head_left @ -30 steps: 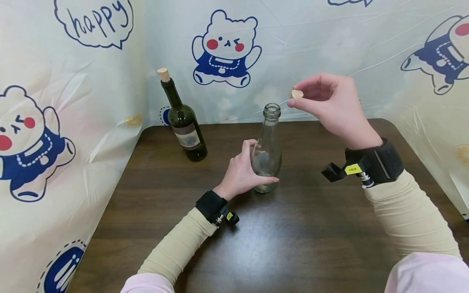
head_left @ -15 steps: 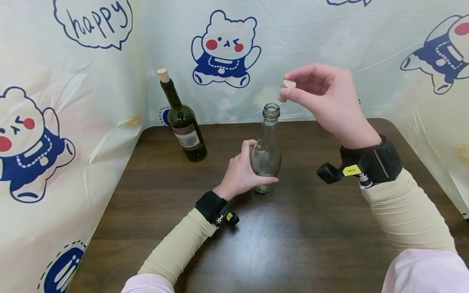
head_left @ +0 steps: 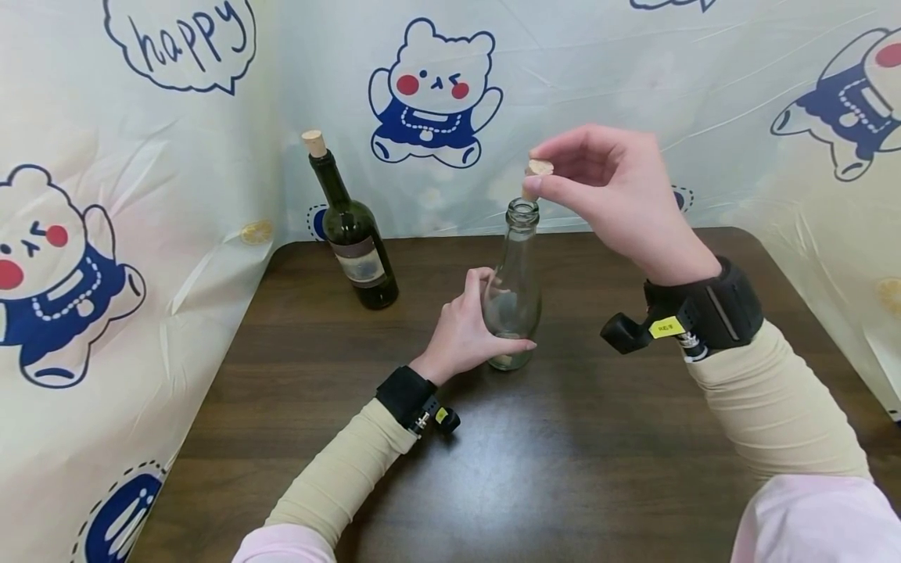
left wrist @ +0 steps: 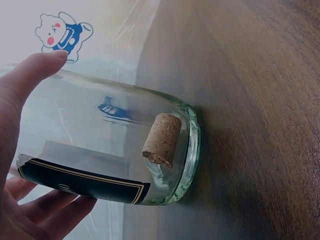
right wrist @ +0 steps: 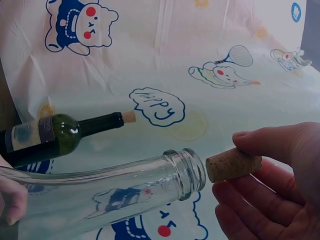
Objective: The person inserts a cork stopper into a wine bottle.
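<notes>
A clear glass bottle [head_left: 512, 305] stands upright on the wooden table, its mouth uncovered. My left hand [head_left: 470, 332] grips its lower body, thumb on the near side and fingers around the other. Inside, at the bottom, a loose cork [left wrist: 163, 139] shows in the left wrist view, along with a dark label [left wrist: 82, 181] on the glass. My right hand [head_left: 622, 195] pinches a second cork [right wrist: 234, 165] between thumb and fingers. That cork's lower end is right over the bottle's mouth, a small gap showing in the right wrist view.
A dark green wine bottle [head_left: 357, 250] with a cork [head_left: 314, 144] in its neck stands at the table's back left. Behind the wooden table [head_left: 296, 391] hangs a pale curtain [head_left: 577, 86] printed with cartoon bears.
My right hand has moved left with the cork, from beside the bottle's mouth to just above it, turning the cork more upright. The left hand and both bottles stay where they were.
</notes>
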A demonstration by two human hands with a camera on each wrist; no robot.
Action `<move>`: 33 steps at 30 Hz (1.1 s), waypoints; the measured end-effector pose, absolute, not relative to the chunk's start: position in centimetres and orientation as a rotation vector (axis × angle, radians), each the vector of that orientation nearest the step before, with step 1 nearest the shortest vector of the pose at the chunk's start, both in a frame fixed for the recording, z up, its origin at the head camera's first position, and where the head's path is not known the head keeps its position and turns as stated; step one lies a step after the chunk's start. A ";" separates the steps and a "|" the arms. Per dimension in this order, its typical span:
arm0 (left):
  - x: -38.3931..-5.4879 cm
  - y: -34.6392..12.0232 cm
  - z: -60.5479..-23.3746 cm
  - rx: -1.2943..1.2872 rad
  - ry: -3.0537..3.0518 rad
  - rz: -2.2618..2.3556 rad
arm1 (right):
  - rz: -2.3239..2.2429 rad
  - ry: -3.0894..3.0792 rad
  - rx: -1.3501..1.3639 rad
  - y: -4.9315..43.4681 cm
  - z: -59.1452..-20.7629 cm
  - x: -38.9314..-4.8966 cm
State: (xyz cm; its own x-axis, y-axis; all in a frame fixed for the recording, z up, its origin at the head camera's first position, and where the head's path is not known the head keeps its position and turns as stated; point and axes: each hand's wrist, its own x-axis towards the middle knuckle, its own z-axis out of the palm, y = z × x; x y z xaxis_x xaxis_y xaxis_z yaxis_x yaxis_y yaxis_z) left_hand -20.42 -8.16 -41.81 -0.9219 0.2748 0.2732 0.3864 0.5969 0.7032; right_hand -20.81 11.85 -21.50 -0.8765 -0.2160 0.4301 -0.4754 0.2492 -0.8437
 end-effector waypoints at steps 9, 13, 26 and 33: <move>-20.6 -8.2 -41.8 -0.563 -2.682 -1.228 | 1.651 -2.316 0.652 11.8 -21.9 -21.0; -20.6 -8.1 -41.9 -0.552 -2.686 -1.224 | 1.644 -2.326 0.651 11.7 -22.0 -21.0; -20.4 -8.1 -41.9 -0.534 -2.700 -1.215 | 1.630 -2.370 0.677 11.5 -22.6 -21.1; -20.4 -8.1 -41.8 -0.528 -2.695 -1.215 | 1.608 -2.396 0.692 11.5 -22.7 -21.2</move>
